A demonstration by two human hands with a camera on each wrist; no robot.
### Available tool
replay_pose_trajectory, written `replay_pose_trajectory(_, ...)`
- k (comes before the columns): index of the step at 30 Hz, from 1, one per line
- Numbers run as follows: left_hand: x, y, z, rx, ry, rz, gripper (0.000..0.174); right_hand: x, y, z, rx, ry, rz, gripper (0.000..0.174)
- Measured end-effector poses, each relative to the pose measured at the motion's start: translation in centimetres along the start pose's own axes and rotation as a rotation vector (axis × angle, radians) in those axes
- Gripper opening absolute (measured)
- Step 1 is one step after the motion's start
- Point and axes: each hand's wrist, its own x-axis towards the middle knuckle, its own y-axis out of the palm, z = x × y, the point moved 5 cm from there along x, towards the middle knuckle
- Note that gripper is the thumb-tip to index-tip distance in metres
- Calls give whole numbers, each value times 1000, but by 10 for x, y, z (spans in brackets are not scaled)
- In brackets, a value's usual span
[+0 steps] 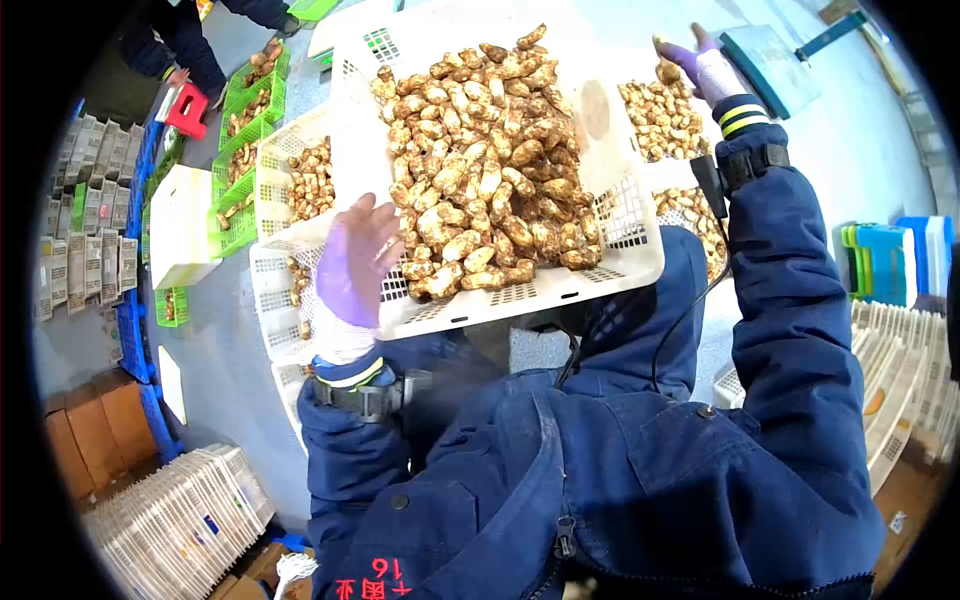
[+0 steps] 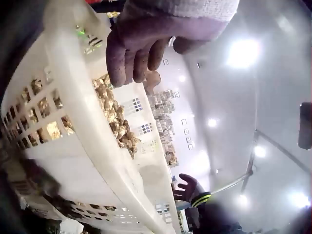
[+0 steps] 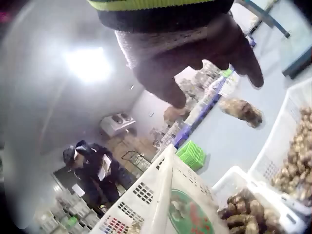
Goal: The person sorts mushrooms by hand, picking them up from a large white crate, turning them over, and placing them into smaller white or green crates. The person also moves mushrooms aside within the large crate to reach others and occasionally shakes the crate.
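Close against the person's lap (image 1: 650,325), the large white basket (image 1: 517,306) sits open side up, I judge so that its heap of mottled pieces (image 1: 480,180) stays within easy reach. Smaller baskets (image 3: 273,153) stand just beside it on the right, probably kept near to shorten each reach. On my remote feed, the left hand (image 1: 360,250) is at the large basket's left side, fingers spread and gripping nothing, near the heap's edge. The right hand (image 1: 700,72) is well out to the right, fingers apart, pinching nothing; just off its fingertips I see a single piece (image 3: 242,112), touching none of them, so I judge it loose in the air. The heap lies between both hands, nearer the left.
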Motion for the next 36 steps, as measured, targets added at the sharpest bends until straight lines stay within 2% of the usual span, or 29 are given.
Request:
replay_pose_trajectory(1,2,1,4,-12,5,-5,66,21,-4,-13,-339,-148,-167,88)
replay_pose_trajectory(2,3,1,9,-25,7,-10,66,14,-1,9,-384,-331,-226,81)
replay_pose_trajectory(3,4,-1,14,-10,37,-41,65,-19,6,64,-177,-136,11,67)
replay_pose_trajectory(4,5,-4,18,7,65,-68,64,-41,26,109,-208,-331,7,49)
replay_pose_trajectory(5,6,-4,20,26,95,-95,63,-67,45,146,-261,-297,159,38)
replay_pose_trajectory(6,0,5,16,195,189,-88,60,-104,62,188,-220,-192,451,37)
replay_pose_trajectory(7,2,7,17,294,209,-129,57,-113,103,193,-392,-408,621,39)
replay_pose_trajectory(8,11,-7,38,326,242,-64,55,-125,141,197,-517,-650,763,42)
replay_pose_trajectory(9,11,-6,46,129,99,-92,55,-141,166,204,-500,-635,940,46)
replay_pose_trajectory(10,9,-6,53,-74,-35,-147,54,-148,191,203,-589,-586,1024,49)
replay_pose_trajectory(11,10,-4,51,-22,-20,-142,56,-154,214,195,-678,-534,1108,52)
replay_pose_trajectory(13,9,-3,51,-1,-14,-168,47,-156,234,190,-519,-661,846,51)
replay_pose_trajectory(14,10,-3,53,-33,-20,-185,47,-154,239,188,-455,-599,778,43)
replay_pose_trajectory(17,15,0,56,-14,-40,-137,46,-157,265,188,-712,-583,793,35)
replay_pose_trajectory(18,14,1,52,107,10,-77,44,-159,267,189,-689,-595,715,34)
replay_pose_trajectory(19,13,2,52,-20,-56,-128,41,-157,270,191,-672,-632,692,32)
replay_pose_trajectory(21,12,-2,55,-23,-31,-38,57,-146,267,186,-666,-511,806,32)
replay_pose_trajectory(22,11,-1,54,-69,-65,-61,58,-142,244,194,-563,-360,843,36)
replay_pose_trajectory(23,10,2,54,-117,-101,-81,60,-135,231,188,-441,-318,755,47)
replay_pose_trajectory(24,13,5,55,-203,-153,-119,62,-135,221,192,-329,-279,747,54)
replay_pose_trajectory(25,14,4,59,-265,-106,-51,60,-138,207,200,-212,-234,736,60)
replay_pose_trajectory(27,13,10,53,-466,9,138,61,-162,194,229,-28,-364,927,66)
replay_pose_trajectory(28,13,10,50,-505,-21,101,61,-166,185,243,100,-338,1059,64)
replay_pose_trajectory(29,10,11,44,-438,-29,60,58,-158,188,242,192,-397,949,57)
replay_pose_trajectory(31,4,16,27,-301,-38,-20,51,-140,202,237,-269,-641,678,48)
replay_pose_trajectory(32,2,13,23,-293,-3,-89,45,-154,225,225,-328,-687,914,43)
replay_pose_trajectory(33,2,1,22,-347,57,-55,35,-179,244,217,-311,-821,982,41)
replay_pose_trajectory(35,0,-16,3,-354,258,-186,25,-211,258,209,-233,-1071,989,40)
replay_pose_trajectory(36,-3,-22,-6,-362,286,-195,23,-206,259,205,-235,-995,1079,41)
